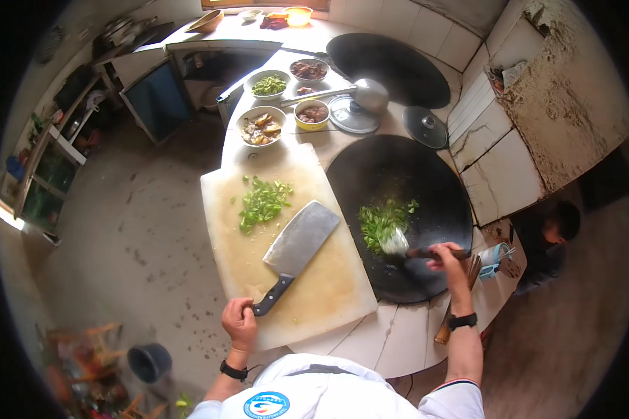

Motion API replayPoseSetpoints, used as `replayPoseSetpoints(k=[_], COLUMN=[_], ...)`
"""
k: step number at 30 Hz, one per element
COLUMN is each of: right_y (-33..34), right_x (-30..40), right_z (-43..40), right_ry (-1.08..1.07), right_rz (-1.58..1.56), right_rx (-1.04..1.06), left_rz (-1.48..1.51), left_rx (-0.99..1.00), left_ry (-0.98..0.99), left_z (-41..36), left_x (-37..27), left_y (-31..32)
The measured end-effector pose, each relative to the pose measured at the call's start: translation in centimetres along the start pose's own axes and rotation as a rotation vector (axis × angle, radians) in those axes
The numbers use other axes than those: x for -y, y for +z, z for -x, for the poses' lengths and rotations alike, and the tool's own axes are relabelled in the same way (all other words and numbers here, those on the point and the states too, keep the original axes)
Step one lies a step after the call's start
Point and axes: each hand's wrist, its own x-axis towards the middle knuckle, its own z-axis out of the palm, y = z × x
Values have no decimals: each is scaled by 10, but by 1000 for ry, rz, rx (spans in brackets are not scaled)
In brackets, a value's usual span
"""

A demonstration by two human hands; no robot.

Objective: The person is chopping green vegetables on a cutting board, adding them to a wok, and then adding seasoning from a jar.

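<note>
My right hand grips the dark handle of a metal spatula, whose blurred blade is in chopped greens inside a large black wok. At the near left edge of a pale cutting board, my left hand has its fingers curled beside the end of the black cleaver handle; whether it grips the board's edge or the handle is unclear. The cleaver lies flat on the board, its blade towards the wok. More chopped green pepper is heaped on the board's far part.
Beyond the board stand bowls of greens, dark strips, mixed slices and meat. A ladle rests by lids. A bamboo brush and a blue-handled container lie right. Another person is low at right.
</note>
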Motion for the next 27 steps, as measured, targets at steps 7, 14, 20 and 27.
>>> replayPoseSetpoints(k=[7,14,20,27], right_y=[-29,47,47,30], right_x=[65,15,27,-41], right_z=[1,-70,-99,-50], right_ry=[5,-120,-210,-212], right_rz=[119,-142,-252,-28], right_rx=[69,-39,-127,22], left_rz=[-3,-16,-29,-8], left_rx=[-3,7,-1,-4], left_ry=[-7,1,-2,19], left_z=[0,-1,-1,-3], left_x=[-2,0,-3,-3], left_y=[0,1,1,4])
